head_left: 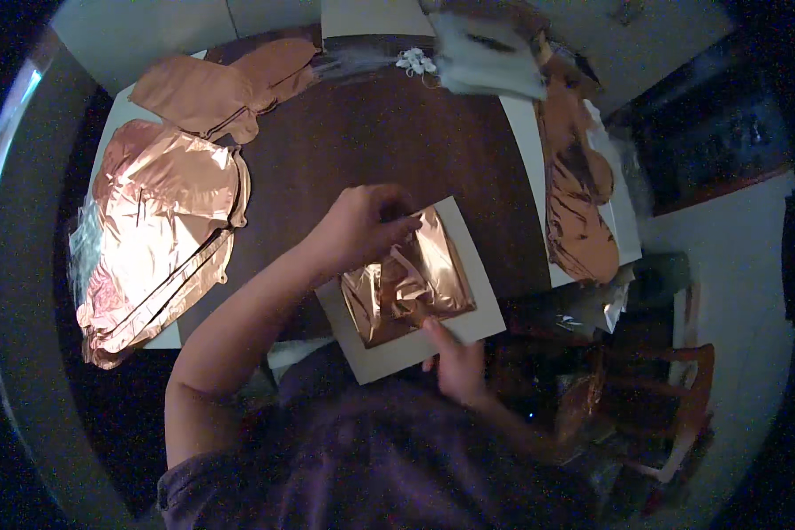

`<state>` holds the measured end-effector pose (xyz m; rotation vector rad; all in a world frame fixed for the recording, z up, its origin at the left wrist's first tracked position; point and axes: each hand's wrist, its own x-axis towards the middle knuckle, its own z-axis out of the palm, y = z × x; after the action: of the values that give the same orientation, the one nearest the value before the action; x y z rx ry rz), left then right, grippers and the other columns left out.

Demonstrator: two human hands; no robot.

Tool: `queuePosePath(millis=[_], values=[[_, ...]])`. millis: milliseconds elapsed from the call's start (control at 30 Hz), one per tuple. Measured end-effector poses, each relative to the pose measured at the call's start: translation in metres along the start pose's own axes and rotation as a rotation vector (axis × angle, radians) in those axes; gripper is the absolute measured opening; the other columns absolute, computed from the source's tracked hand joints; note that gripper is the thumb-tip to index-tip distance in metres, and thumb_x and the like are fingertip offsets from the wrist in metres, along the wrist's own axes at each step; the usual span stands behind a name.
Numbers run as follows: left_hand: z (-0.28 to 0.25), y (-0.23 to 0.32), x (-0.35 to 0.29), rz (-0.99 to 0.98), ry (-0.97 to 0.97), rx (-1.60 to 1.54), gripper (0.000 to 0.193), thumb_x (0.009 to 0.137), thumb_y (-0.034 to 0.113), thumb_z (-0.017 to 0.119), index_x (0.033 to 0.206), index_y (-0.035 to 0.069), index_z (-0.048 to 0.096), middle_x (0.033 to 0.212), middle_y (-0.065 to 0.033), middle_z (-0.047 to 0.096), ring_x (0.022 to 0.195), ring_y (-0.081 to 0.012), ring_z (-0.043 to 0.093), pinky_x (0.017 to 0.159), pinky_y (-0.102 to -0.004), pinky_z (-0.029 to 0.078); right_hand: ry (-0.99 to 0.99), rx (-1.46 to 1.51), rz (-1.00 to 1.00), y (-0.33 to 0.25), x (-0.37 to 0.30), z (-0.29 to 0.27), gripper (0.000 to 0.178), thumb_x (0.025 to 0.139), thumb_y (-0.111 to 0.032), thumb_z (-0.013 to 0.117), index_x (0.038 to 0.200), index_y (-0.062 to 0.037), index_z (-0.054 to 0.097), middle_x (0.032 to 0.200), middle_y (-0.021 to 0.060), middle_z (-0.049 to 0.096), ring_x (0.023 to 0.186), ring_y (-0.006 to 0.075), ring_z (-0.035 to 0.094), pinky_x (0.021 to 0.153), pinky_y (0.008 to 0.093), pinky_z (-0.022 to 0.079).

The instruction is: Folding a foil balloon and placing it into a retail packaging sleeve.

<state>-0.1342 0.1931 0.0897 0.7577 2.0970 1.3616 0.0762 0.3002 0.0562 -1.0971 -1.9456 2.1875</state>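
A folded rose-gold foil balloon (411,283) lies on a white card (477,256) at the near edge of a dark round table (371,141). My left hand (362,225) comes in from the lower left and pinches the foil's upper edge, fingers closed on it. My right hand (455,358) grips the card's lower edge, its thumb pressed on the foil's bottom corner.
A pile of flat rose-gold foil balloons (163,230) lies at the table's left, more foil shapes (225,88) at the back left, and another heap (579,185) on white card at the right. Clear plastic wrap (486,53) sits at the far edge. A wooden chair (671,397) stands at the lower right.
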Motion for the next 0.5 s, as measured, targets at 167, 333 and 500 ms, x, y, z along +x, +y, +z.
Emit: queuePosePath(millis=[167, 333, 500], values=[[0.006, 0.002, 0.005, -0.004, 0.043, -0.021, 0.023, 0.082, 0.021, 0.07, 0.091, -0.001, 0.068, 0.078, -0.0142, 0.068, 0.069, -0.0192, 0.066, 0.066, -0.0335, 0.052, 0.009, 0.022, -0.057, 0.009, 0.001, -0.008, 0.019, 0.088, -0.016, 0.063, 0.097, -0.001, 0.058, 0.076, 0.0064, 0.06, 0.053, 0.0136, 0.055, 0.038, 0.026, 0.041], [0.007, 0.0, 0.009, -0.184, 0.067, -0.093, 0.022, 0.082, 0.021, 0.071, 0.088, 0.0, 0.07, 0.073, -0.0132, 0.068, 0.063, -0.0139, 0.064, 0.062, -0.0317, 0.051, 0.02, 0.061, -0.052, 0.001, 0.0, -0.004, 0.022, 0.087, -0.017, 0.064, 0.102, -0.0024, 0.057, 0.077, 0.0053, 0.06, 0.054, 0.0126, 0.055, 0.037, 0.0251, 0.04], [-0.001, -0.01, 0.019, -0.213, 0.005, 0.149, 0.026, 0.082, 0.025, 0.069, 0.088, 0.0, 0.07, 0.07, -0.0135, 0.068, 0.058, -0.0174, 0.065, 0.061, -0.0339, 0.053, 0.018, 0.122, 0.052, -0.005, 0.0, 0.002, 0.026, 0.085, -0.019, 0.067, 0.104, -0.0046, 0.057, 0.08, 0.0036, 0.061, 0.054, 0.0108, 0.055, 0.037, 0.0236, 0.039]])
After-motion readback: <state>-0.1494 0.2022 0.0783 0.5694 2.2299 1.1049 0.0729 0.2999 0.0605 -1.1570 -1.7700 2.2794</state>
